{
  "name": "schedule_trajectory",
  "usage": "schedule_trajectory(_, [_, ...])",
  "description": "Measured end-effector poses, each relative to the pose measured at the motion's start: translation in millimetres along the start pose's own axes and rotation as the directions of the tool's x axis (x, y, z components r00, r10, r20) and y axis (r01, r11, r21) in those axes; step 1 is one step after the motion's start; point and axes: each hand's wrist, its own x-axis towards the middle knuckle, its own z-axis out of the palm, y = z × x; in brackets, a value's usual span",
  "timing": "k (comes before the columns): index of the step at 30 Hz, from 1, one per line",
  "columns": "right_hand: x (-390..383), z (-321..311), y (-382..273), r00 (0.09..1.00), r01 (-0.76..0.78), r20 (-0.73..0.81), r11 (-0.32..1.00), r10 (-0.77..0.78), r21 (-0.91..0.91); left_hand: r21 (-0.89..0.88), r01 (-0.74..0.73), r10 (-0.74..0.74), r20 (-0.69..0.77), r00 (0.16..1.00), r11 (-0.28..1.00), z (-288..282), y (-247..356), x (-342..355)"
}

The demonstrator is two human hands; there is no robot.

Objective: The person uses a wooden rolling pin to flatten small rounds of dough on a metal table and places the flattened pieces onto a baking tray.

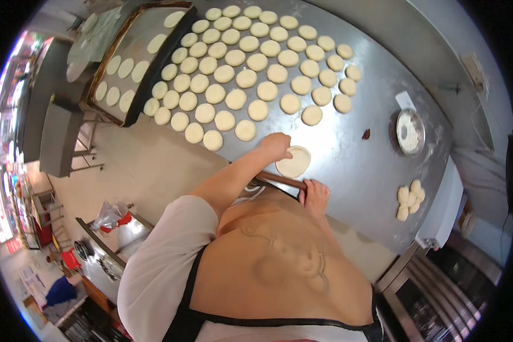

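My left hand [276, 146] is closed at the left edge of a flat, rolled-out dough disc [294, 162], its fingers curled and the thumb side against the dough. The disc lies on the steel table near its front edge. Closer to my apron, a brown wooden rolling pin [282, 180] slants along the table's edge, and the fingers of my right hand [315, 196] are wrapped over its right end. Beyond my hands, many round, pale dough pieces [246, 78] lie spread in rows across the table.
A dark-rimmed baking tray [113, 68] with several flattened discs adjoins the table at the left. On the right are a metal bowl of flour [410, 132], a white scraper [404, 100], a small dark-red lump [366, 134] and a cluster of dough balls [410, 199]. A wall borders the far side.
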Motion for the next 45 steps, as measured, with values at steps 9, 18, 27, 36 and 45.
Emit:
schedule_trajectory(9, [15.6, -5.8, 0.4, 0.991, -0.129, 0.041, 0.991, 0.127, 0.028, -0.933, -0.164, 0.038, -0.16, 0.986, 0.321, 12.0, -31.0, -67.0])
schedule_trajectory(18, [4.9, 12.4, -79.7, 0.888, -0.459, 0.008, 0.888, 0.459, -0.031, -0.767, -0.476, -0.492, -0.244, 0.836, -0.429, -280.9, -317.4, -65.7])
schedule_trajectory(27, [-6.4, 8.2, -177.9, 0.813, -0.562, 0.028, 0.798, 0.581, -0.219, -0.825, -0.434, -0.571, -0.172, 0.803, -0.362, -449.6, -536.2, -12.9])
schedule_trajectory(36, [10.3, 0.1, -227.5, 0.735, -0.635, -0.006, 0.685, 0.678, -0.357, -0.919, -0.077, -0.649, -0.329, 0.686, 0.386, -462.3, -587.8, 35.4])
schedule_trajectory(45, [15.5, 7.2, -214.8, 0.747, -0.642, -0.039, 0.706, 0.663, -0.299, 0.206, 0.5, -0.187, -0.758, 0.625, 0.841, -409.4, -580.0, 43.8])
